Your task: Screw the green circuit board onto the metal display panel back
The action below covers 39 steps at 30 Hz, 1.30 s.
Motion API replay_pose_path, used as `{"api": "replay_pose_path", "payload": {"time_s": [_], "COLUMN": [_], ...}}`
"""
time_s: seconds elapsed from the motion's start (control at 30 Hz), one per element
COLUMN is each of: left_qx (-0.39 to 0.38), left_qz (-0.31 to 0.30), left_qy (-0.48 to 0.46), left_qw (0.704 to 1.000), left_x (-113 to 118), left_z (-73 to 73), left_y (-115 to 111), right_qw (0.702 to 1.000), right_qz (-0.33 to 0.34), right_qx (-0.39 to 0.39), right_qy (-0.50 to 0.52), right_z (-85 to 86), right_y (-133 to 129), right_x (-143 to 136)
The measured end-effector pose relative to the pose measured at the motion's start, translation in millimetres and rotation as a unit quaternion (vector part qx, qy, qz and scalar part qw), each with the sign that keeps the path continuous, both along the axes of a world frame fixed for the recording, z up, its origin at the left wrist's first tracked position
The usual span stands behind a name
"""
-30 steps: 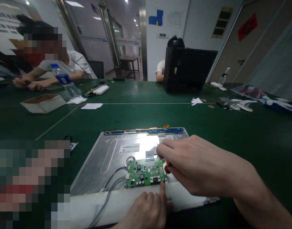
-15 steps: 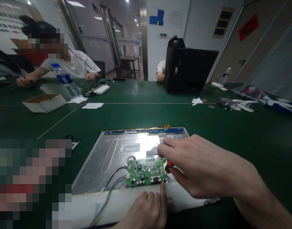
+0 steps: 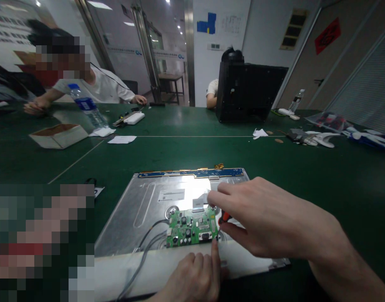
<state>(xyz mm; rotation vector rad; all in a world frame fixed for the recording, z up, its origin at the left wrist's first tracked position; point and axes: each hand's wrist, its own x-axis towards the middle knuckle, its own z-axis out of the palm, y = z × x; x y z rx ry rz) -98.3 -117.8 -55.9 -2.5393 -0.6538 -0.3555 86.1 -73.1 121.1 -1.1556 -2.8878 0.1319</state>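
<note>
A green circuit board [image 3: 192,227] lies on the back of a silver metal panel [image 3: 151,188], with grey cables running from its left side. My right hand [image 3: 261,218] is closed around a red and black tool handle [image 3: 224,217] at the board's right edge; its tip is hard to make out. My left hand [image 3: 195,274] is below the board, its index finger stretched to the board's lower right corner and the other fingers curled, holding nothing visible. A blue strip board [image 3: 192,173] runs along the panel's far edge.
Across the green table [image 3: 180,147] sit two people, one behind a black monitor casing [image 3: 251,92]. A box [image 3: 58,136], a bottle [image 3: 88,107] and papers stand at the left. At the right are grey and white parts [image 3: 312,137] and a plastic bag [image 3: 329,121].
The left person's hand has moved right along the far table edge. My right hand has shifted very slightly over the tool; my left hand has stayed in place.
</note>
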Motion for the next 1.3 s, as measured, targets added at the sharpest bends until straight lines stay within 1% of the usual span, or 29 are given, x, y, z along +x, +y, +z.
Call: {"api": "replay_pose_path", "payload": {"time_s": [0.23,0.4,0.53,0.67,0.77,0.9,1.03,1.3], "left_qx": [0.001,0.002,0.001,0.008,0.008,0.002,-0.001,0.002], "left_qz": [0.0,-0.001,0.007,-0.002,-0.004,-0.001,0.002,-0.003], "left_qy": [0.007,0.018,0.034,0.03,0.021,0.014,0.004,0.013], "left_qw": [1.0,1.0,0.999,1.0,1.0,1.0,1.0,1.0], "left_x": [0.4,0.8,1.0,0.4,-0.1,0.2,1.2,0.8], "left_z": [0.3,0.6,2.4,2.9,0.4,-1.7,0.0,-0.2], "left_y": [0.0,-1.1,-1.0,-0.4,0.0,-0.3,-0.6,0.7], "right_qw": [1.0,1.0,1.0,1.0,1.0,1.0,1.0,0.999], "right_qz": [0.018,-0.005,-0.009,0.01,0.021,0.005,-0.002,0.029], "right_qx": [0.001,0.004,-0.006,-0.007,-0.001,0.012,-0.001,-0.019], "right_qy": [-0.011,0.001,0.002,-0.002,-0.003,-0.004,-0.007,-0.001], "right_z": [-0.3,-3.1,-1.2,1.5,0.4,-2.0,-1.0,1.4], "right_y": [0.6,2.3,1.1,-1.0,-0.2,2.5,3.0,1.7], "right_x": [0.6,-0.8,-0.7,-0.5,-0.7,-1.1,-0.8,-0.7]}}
